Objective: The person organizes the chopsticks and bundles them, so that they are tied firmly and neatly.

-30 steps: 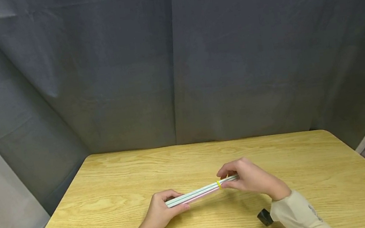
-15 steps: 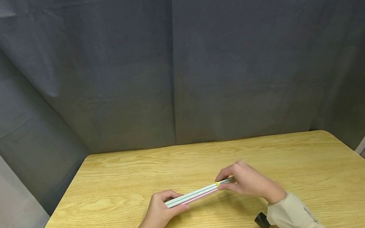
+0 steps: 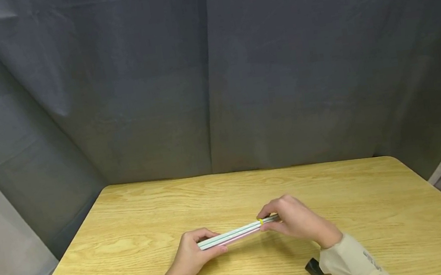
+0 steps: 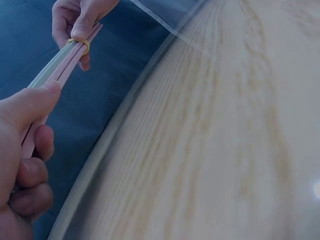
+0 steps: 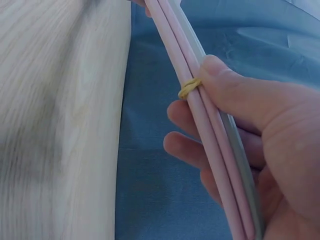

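Observation:
A bundle of chopsticks (image 3: 233,234), pale green and pink, is held slanting above the table between both hands. A yellow rubber band (image 5: 190,88) is wound round it near the thin ends. My left hand (image 3: 190,254) grips the thick ends, thumb on the near side in the head view. My right hand (image 3: 298,220) pinches the bundle at the band, its thumb against the band's edge. In the right wrist view, two pink sticks and a pale green one run past the fingers. The left palm hides part of the thick ends in the left wrist view.
The wooden table (image 3: 151,211) spreads beneath both hands. Dark grey curtains (image 3: 148,96) hang behind it and at the sides. A black device (image 3: 314,268) sits at the right wrist, by the beige sleeve (image 3: 347,262).
My right hand has slid a little to the left along the chopsticks, up to the rubber band, which has barely shifted. The left hand stays almost still.

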